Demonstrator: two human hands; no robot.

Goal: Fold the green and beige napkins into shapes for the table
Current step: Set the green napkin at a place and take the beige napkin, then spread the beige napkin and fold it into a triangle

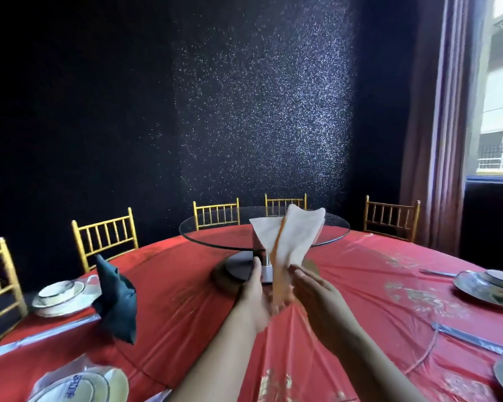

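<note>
A beige napkin (288, 236) stands upright above the red tablecloth, fanned into two pointed flaps with a fold down its middle. My left hand (254, 288) and my right hand (314, 291) press together on its narrow lower end, palms facing each other. A dark green napkin (116, 297), folded into an upright pointed shape, stands on the table at the left beside a plate setting.
A glass turntable (215, 230) on a dark base sits behind the hands. Plate and bowl settings lie at the left (60, 294), near left (79, 384) and right (488, 285). Wrapped chopsticks (471, 338) lie at the right. Gold chairs (105, 236) ring the table.
</note>
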